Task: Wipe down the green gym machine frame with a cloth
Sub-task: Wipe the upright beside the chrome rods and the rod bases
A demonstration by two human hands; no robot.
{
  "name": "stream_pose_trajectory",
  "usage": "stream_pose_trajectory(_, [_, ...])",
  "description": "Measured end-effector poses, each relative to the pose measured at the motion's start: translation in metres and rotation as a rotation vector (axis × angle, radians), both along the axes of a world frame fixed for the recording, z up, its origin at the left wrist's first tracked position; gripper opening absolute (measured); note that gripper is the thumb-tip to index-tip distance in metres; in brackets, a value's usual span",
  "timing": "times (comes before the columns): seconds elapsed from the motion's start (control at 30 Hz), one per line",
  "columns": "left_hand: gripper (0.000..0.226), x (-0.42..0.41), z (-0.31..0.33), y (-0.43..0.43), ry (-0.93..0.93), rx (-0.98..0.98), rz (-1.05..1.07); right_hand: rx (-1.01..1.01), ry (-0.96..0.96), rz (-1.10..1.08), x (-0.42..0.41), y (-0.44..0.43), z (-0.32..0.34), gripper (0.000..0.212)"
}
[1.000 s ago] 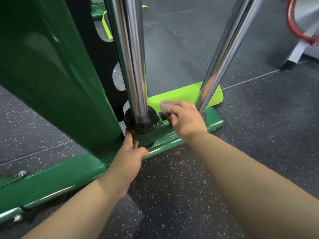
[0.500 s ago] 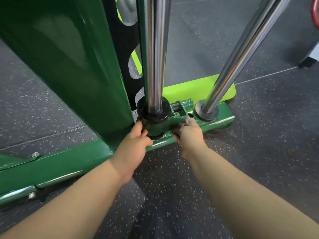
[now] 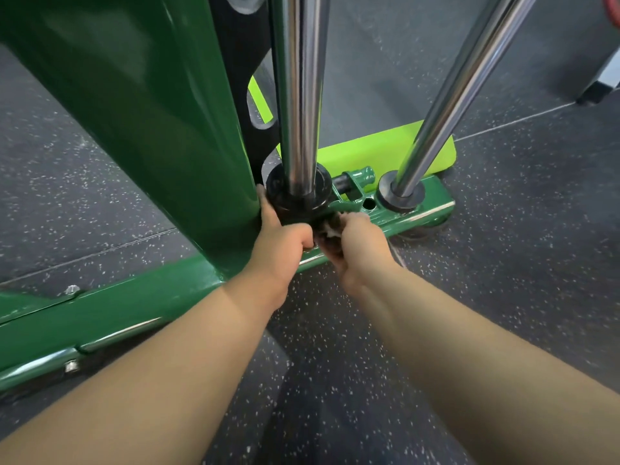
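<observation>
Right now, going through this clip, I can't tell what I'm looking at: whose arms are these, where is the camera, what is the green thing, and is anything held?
The camera sits on a person's head, looking down at their own bare arms. The green frame is the base of a gym machine standing on a speckled floor. Two chrome rods rise from black collars on it. The right hand grips a crumpled cloth against the frame near the closer collar. The left hand rests beside that collar, fingers curled; what it grips is hidden.
</observation>
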State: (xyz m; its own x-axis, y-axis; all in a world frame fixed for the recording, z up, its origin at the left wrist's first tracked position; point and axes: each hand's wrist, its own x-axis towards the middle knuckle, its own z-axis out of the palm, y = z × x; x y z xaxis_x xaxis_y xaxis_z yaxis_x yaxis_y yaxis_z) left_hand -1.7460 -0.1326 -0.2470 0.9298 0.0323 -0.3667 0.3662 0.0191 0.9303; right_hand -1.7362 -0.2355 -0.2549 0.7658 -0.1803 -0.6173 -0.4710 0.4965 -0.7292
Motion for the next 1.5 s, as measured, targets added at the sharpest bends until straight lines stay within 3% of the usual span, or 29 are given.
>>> stream_pose_trajectory(0.07, [0.095, -0.006, -0.007, -0.004, 0.018, -0.015, 0.048, -0.036, 0.037, 0.013, 0.009, -0.008, 0.002, 0.010])
stream_pose_trajectory(0.13, [0.100, -0.018, -0.009, -0.008, 0.017, 0.016, 0.024, -0.122, 0.073, -0.002, 0.031, -0.015, 0.007, 0.029])
stream_pose_trajectory(0.2, [0.105, -0.031, -0.007, -0.012, 0.022, 0.012, -0.041, -0.138, 0.002, 0.120, 0.048, -0.018, 0.020, 0.010])
stream_pose_trajectory(0.3, [0.103, -0.039, -0.006, -0.007, 0.013, 0.025, -0.074, -0.271, -0.074, 0.270, 0.062, -0.014, 0.014, 0.025])
stream_pose_trajectory(0.43, [0.101, -0.017, -0.005, 0.013, 0.016, 0.065, -0.063, -0.383, -0.051, 0.202, 0.012, 0.000, -0.008, 0.027])
stream_pose_trajectory(0.57, [0.090, -0.012, -0.004, 0.016, 0.013, -0.039, -0.109, -0.171, -0.006, 0.385, -0.026, 0.035, -0.023, 0.022])
stream_pose_trajectory(0.73, [0.058, -0.015, 0.000, 0.034, 0.013, 0.033, -0.191, 0.065, 0.172, 0.306, -0.003, 0.025, -0.016, 0.022])
stream_pose_trajectory(0.9, [0.079, -0.016, 0.003, 0.044, 0.015, 0.218, -0.250, 0.312, 0.210, 0.101, 0.007, 0.024, 0.010, 0.032])
stream_pose_trajectory(1.07, [0.075, -0.025, 0.002, 0.045, 0.038, 0.216, -0.200, 0.304, 0.205, 0.043, 0.004, -0.004, 0.020, 0.030])
stream_pose_trajectory(1.2, [0.064, -0.031, -0.007, 0.046, 0.094, 0.192, -0.184, 0.302, 0.025, -0.113, 0.019, -0.036, 0.028, 0.026])
stream_pose_trajectory(1.27, [0.059, -0.030, -0.005, 0.041, 0.076, 0.192, -0.186, 0.182, 0.031, -0.059, 0.020, -0.021, 0.013, 0.029])
stream_pose_trajectory(1.4, [0.056, -0.015, 0.001, 0.031, 0.074, 0.273, -0.162, -0.299, 0.002, 0.186, 0.002, 0.010, -0.027, 0.045])
stream_pose_trajectory(1.5, [0.065, -0.011, -0.005, 0.021, 0.036, 0.401, -0.193, -0.955, -0.139, 0.463, 0.016, -0.015, -0.027, 0.051])
